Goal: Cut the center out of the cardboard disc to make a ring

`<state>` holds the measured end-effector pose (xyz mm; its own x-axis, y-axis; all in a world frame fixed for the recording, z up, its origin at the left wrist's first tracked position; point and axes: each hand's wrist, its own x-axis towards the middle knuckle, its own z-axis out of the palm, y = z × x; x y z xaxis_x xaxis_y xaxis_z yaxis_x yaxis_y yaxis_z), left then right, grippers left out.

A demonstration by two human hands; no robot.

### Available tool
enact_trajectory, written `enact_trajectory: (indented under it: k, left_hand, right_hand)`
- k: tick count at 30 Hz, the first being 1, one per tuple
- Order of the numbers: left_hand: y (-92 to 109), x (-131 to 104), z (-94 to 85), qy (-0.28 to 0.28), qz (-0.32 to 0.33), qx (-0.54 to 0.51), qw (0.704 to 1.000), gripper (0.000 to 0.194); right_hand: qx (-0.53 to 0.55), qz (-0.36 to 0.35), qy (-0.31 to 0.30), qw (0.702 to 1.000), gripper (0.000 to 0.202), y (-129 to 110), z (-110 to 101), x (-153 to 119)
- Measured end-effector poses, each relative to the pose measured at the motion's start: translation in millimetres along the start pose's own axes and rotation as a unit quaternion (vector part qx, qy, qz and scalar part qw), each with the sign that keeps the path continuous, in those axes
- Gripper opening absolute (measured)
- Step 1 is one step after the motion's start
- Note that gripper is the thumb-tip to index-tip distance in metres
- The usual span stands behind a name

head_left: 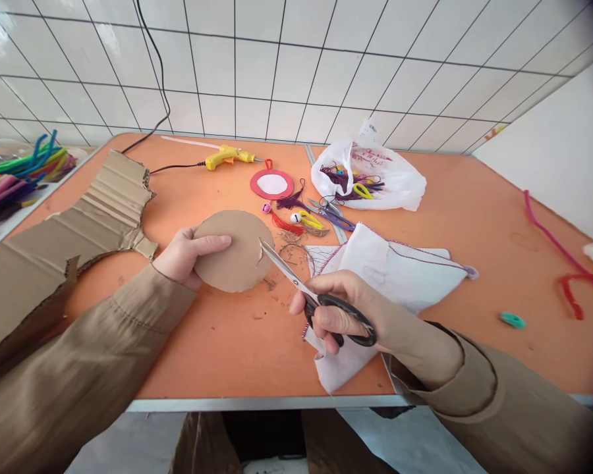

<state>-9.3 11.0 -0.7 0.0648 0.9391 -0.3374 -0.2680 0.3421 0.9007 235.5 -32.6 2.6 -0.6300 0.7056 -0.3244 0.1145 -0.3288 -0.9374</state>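
My left hand (pixel 190 253) grips a round cardboard disc (pixel 234 260) by its left edge, thumb on top. Near the disc's right side is a small torn or cut slit. In my right hand (pixel 346 309) is a pair of scissors (pixel 296 280) with black handles, fingers through the loops. The blades look nearly closed, and their tip is at the slit; whether it goes into the cardboard I cannot tell. Under my right hand lies a white cloth (pixel 390 263) with dark red stitching. Small brown scraps are scattered beside the disc.
A large cut cardboard sheet (pixel 93 217) lies at the left. Behind are a yellow glue gun (pixel 230 158), a red ring with white centre (pixel 271 184), purple-handled scissors (pixel 333 214) and a white plastic bag (pixel 395 178). Pipe cleaners (pixel 553 243) lie right, beside a teal coil (pixel 512 320).
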Motion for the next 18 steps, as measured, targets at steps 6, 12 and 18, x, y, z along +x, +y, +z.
enact_trajectory:
  k: [6,12,18]
  left_hand:
    - [-6,4,-2.0,-0.008,-0.004,0.0,1.0,0.031]
    - [-16,-6,12.6,-0.136,-0.023,0.003,0.99,0.035]
    - [-18,-10,15.8,-0.109,0.042,0.143,0.983,0.035]
  right_hand:
    - [0.035,-0.094,0.161,0.982,0.039,2,6,4]
    - [0.045,-0.152,0.195,0.968,0.022,4,6,17]
    - [-0.053,-0.094,0.198,0.974,0.017,7,10,17]
